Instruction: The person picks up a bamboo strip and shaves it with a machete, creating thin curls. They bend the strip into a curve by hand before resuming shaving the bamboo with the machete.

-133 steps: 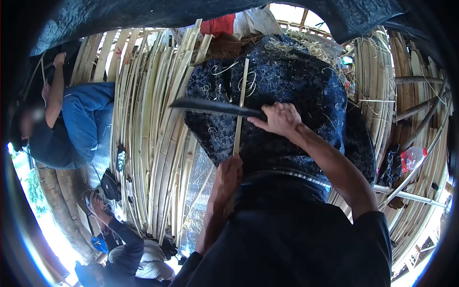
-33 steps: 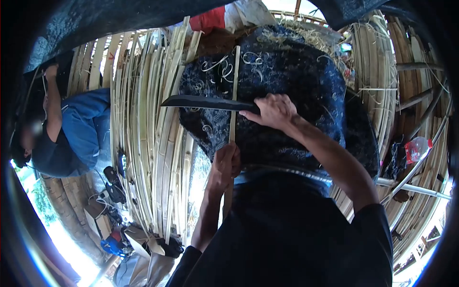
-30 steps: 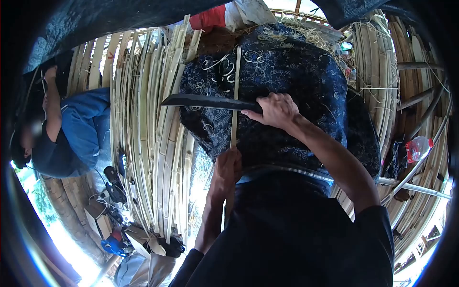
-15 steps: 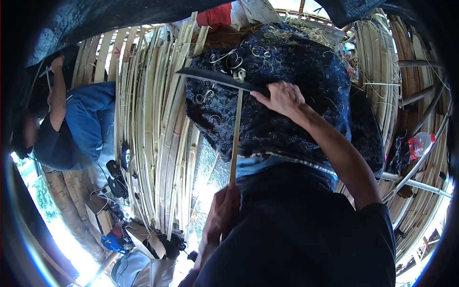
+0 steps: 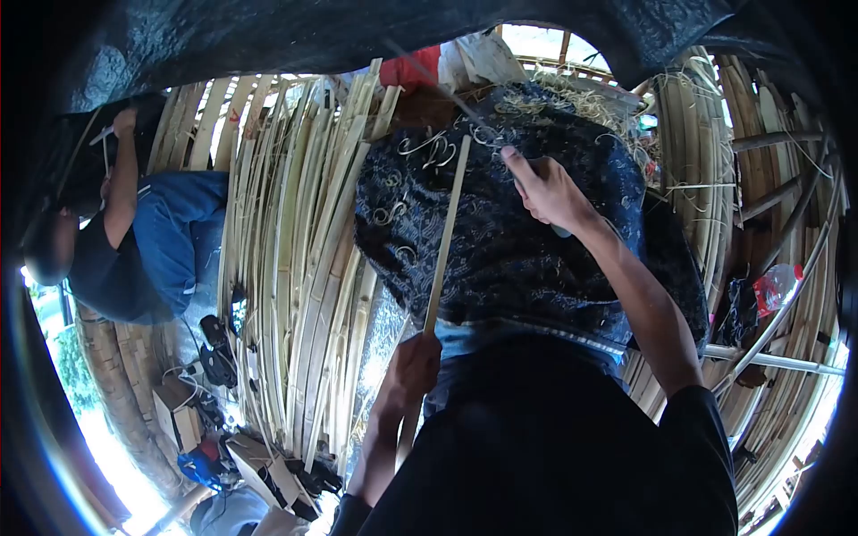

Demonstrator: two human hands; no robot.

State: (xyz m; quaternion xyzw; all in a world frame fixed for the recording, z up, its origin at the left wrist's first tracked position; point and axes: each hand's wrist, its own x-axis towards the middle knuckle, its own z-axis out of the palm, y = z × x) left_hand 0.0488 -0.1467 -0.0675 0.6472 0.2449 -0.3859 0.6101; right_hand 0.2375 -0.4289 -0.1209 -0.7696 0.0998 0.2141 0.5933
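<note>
My left hand [image 5: 414, 362] is closed round the lower part of a narrow bamboo strip [image 5: 449, 234]. The strip slants up from my fist across a dark patterned cloth [image 5: 545, 277] over my lap, its upper end bare. In my right hand [image 5: 556, 195], to the right of that end, is a large knife [image 5: 454, 96] with its handle in my closed fingers. Motion smears the blade, which points up and to the left, apart from the strip. Curled shavings [image 5: 433, 147] lie on the cloth.
Long split bamboo strips [image 5: 304, 250] lie to the left, and more bamboo [image 5: 693, 134] is stacked at right. Another person [image 5: 134, 237] sits at far left, holding a tool. A plastic bottle [image 5: 776, 290] lies at right; cardboard boxes [image 5: 177, 418] stand at lower left.
The knife has lifted off the strip and swung round to point upward. My right hand has turned and shifted slightly right. My left hand still grips the strip, a little further left.
</note>
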